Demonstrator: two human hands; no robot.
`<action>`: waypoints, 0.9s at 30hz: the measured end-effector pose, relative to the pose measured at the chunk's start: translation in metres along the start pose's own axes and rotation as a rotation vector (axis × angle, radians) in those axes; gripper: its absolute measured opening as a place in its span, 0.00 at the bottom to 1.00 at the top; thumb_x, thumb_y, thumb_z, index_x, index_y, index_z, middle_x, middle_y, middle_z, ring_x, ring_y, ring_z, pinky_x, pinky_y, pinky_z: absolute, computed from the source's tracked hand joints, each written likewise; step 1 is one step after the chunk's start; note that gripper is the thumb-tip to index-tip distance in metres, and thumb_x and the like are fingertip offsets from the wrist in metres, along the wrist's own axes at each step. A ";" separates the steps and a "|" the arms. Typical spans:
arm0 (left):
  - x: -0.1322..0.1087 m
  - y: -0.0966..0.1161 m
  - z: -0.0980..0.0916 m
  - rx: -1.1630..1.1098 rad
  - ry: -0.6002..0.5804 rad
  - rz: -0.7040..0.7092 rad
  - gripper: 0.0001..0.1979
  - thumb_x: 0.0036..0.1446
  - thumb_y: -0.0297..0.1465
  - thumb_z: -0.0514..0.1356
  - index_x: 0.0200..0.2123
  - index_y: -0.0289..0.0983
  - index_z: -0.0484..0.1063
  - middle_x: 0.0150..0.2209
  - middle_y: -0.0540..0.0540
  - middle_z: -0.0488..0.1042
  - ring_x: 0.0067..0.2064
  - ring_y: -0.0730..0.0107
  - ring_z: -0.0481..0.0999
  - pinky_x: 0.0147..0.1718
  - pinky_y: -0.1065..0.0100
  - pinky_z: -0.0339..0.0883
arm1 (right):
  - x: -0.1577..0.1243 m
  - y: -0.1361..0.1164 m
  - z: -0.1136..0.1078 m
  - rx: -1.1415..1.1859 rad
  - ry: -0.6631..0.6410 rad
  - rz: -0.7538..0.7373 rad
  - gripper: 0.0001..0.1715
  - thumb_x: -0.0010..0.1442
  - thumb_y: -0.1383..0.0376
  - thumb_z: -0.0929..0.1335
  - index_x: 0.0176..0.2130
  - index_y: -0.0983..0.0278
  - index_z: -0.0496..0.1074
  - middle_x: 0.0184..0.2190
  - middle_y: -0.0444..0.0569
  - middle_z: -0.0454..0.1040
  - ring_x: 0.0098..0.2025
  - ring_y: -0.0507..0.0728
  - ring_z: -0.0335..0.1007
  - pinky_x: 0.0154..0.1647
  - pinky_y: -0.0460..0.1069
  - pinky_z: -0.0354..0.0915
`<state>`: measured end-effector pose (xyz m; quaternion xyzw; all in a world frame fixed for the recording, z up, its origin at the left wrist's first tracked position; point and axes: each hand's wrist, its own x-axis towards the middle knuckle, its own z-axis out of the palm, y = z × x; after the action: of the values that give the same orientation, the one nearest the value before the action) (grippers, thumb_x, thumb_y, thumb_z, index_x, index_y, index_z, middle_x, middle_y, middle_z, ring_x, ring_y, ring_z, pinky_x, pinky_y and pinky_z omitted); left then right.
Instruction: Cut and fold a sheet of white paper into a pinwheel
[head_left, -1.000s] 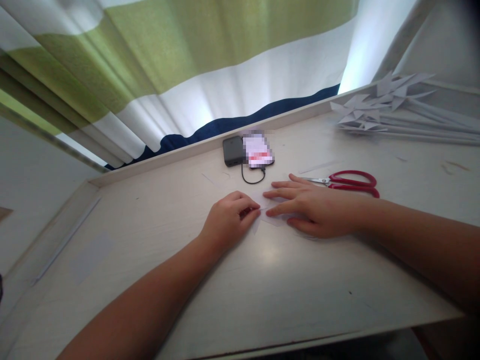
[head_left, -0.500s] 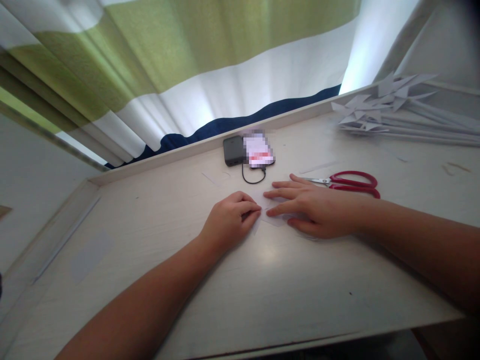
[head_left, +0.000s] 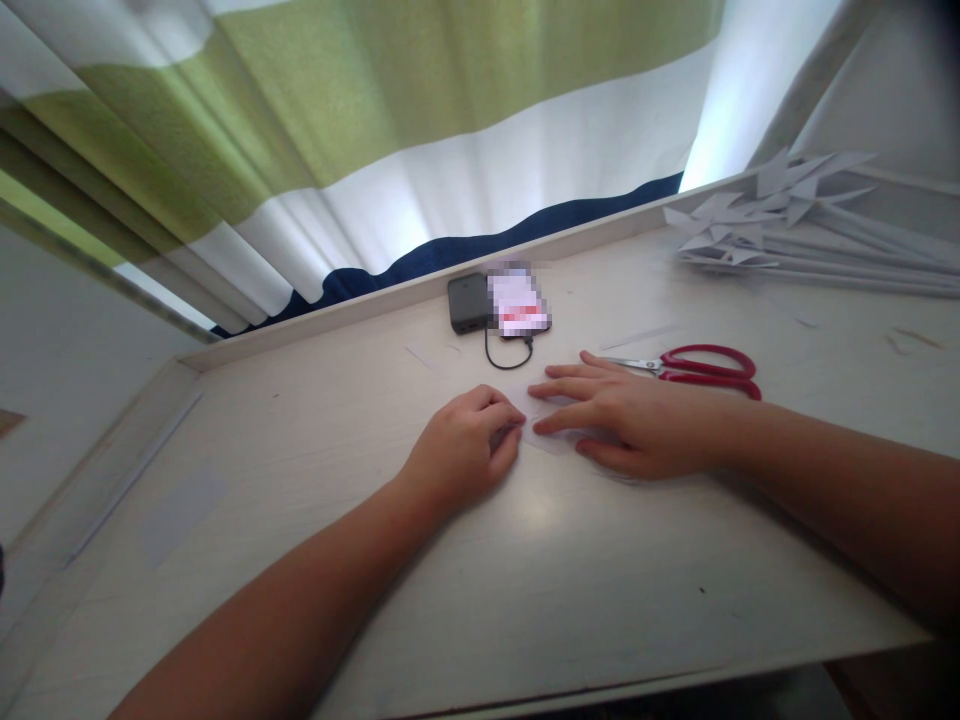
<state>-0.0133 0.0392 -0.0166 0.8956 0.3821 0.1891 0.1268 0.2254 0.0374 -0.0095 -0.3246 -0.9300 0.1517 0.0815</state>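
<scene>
A small piece of white paper point(head_left: 551, 437) lies on the pale table, partly covered by my hands. My left hand point(head_left: 469, 440) has its fingers pinched together at the paper's left edge. Spread flat, my right hand point(head_left: 622, 415) rests over the paper's right side with its fingers apart. Just beyond that hand lie scissors point(head_left: 709, 362) with red handles; their silver blades reach behind my right fingertips. How much of the paper sits under my right palm is hidden.
A dark power bank point(head_left: 469, 303) and a phone point(head_left: 519, 300), its screen blurred out, lie beyond my hands, with a short black cable point(head_left: 502, 365). White paper pinwheel shapes on sticks point(head_left: 750, 225) lie at the back right. A paper sheet point(head_left: 184, 510) and a thin paper stick point(head_left: 135, 478) are left.
My left thumb and fingers have shifted slightly at the paper's left edge, and the small corner showing below them is now out of sight. My right hand stays in place.
</scene>
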 end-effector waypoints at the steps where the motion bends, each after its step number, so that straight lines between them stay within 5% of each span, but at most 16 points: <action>1: 0.000 0.001 -0.001 0.012 -0.007 0.008 0.09 0.57 0.28 0.58 0.40 0.38 0.76 0.41 0.44 0.74 0.41 0.64 0.74 0.44 0.61 0.70 | 0.000 0.000 0.000 0.003 0.003 -0.002 0.28 0.58 0.68 0.65 0.57 0.51 0.69 0.64 0.50 0.60 0.65 0.69 0.52 0.63 0.73 0.41; 27: -0.001 0.006 -0.002 0.096 -0.045 -0.011 0.09 0.59 0.34 0.58 0.40 0.39 0.75 0.41 0.44 0.73 0.42 0.62 0.73 0.44 0.58 0.68 | 0.001 0.000 0.001 0.018 0.001 -0.001 0.29 0.60 0.66 0.64 0.60 0.53 0.64 0.63 0.50 0.61 0.66 0.67 0.51 0.64 0.72 0.40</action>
<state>-0.0109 0.0346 -0.0125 0.9026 0.3927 0.1495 0.0931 0.2245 0.0375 -0.0105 -0.3234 -0.9288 0.1597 0.0851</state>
